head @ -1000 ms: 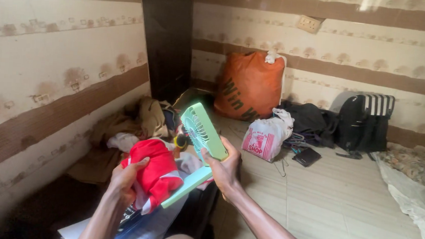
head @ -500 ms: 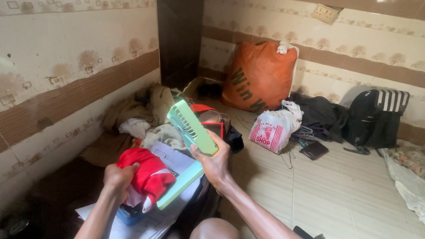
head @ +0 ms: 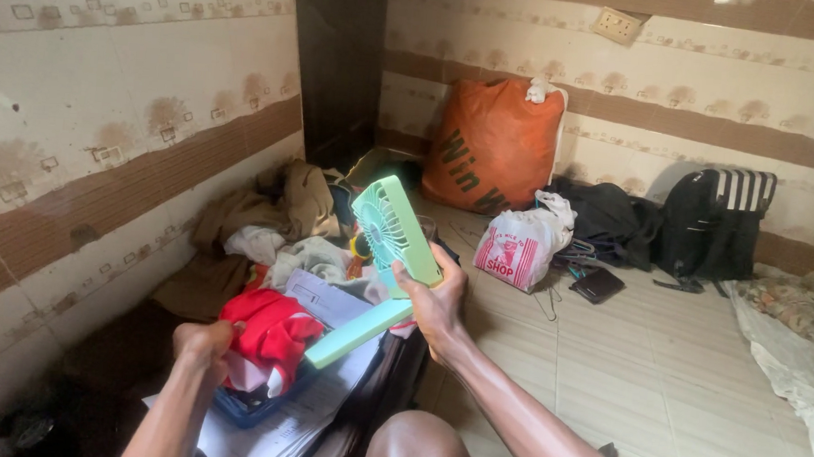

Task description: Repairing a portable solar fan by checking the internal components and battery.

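Against the left tiled wall, a heap of brown and pale clothes [head: 264, 219] lies on the floor. Left hand [head: 203, 343]: grip closed into a fist on a red cloth garment [head: 271, 329], which sits over a blue plastic tray [head: 256, 404] and loose white papers [head: 288, 430]. Right hand [head: 435, 302]: fingers wrapped shut around a mint-green plastic handheld fan [head: 389, 246], raised above the pile, round grille uppermost, handle angled down toward the garment. Both items are in hand and neither is set down; the surrounding clutter is unsorted. Further right on the tiled floor [head: 664, 371] stand an orange woven sack [head: 494, 149], a white and red plastic shopping bag [head: 518, 246] and a black backpack [head: 713, 221].
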